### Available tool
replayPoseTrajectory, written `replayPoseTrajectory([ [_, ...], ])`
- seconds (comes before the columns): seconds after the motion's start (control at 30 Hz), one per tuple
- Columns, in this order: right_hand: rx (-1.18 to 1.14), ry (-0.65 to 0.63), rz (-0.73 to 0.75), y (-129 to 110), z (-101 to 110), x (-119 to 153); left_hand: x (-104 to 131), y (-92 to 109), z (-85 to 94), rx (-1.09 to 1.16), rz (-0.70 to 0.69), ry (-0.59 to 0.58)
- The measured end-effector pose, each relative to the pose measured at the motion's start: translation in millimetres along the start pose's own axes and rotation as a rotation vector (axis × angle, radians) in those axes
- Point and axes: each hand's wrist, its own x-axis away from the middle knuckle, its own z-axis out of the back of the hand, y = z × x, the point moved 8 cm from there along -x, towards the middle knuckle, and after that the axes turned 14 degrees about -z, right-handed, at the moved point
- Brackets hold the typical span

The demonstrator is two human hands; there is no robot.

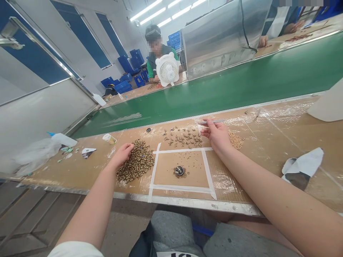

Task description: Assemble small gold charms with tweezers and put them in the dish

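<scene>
My left hand [123, 154] rests at the upper left edge of a large pile of small brass-coloured parts [139, 162], fingers pressed together; whatever they pinch is too small to make out. Metal tweezers [218, 121] are held in my right hand [216, 135], above the right end of a loose group of small metal parts [182, 138]. Beside that hand lies a pile of tiny tan beads [235, 141]. Inside a white tape frame [182, 188], a round black dish [179, 171] with shiny bits stands among small wet spots.
A green belt [214, 92] runs behind the bench. Across it are a person [150, 67], a white fan [168, 69] and a metal housing [222, 39]. A bottle [64, 140], a small cup [109, 139] and plastic wrap [37, 153] lie left; a white-and-dark scrap [305, 166] lies right.
</scene>
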Motion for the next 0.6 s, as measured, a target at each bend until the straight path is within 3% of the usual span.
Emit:
replayPoseTrajectory([
  [0.3,-0.024,-0.009,-0.004,4,2,-6,5,-18,-2.6,0.408,0.172,0.024],
  [0.6,-0.043,-0.012,-0.014,4,2,-8,9,-27,-3.6,0.612,0.24,0.008],
])
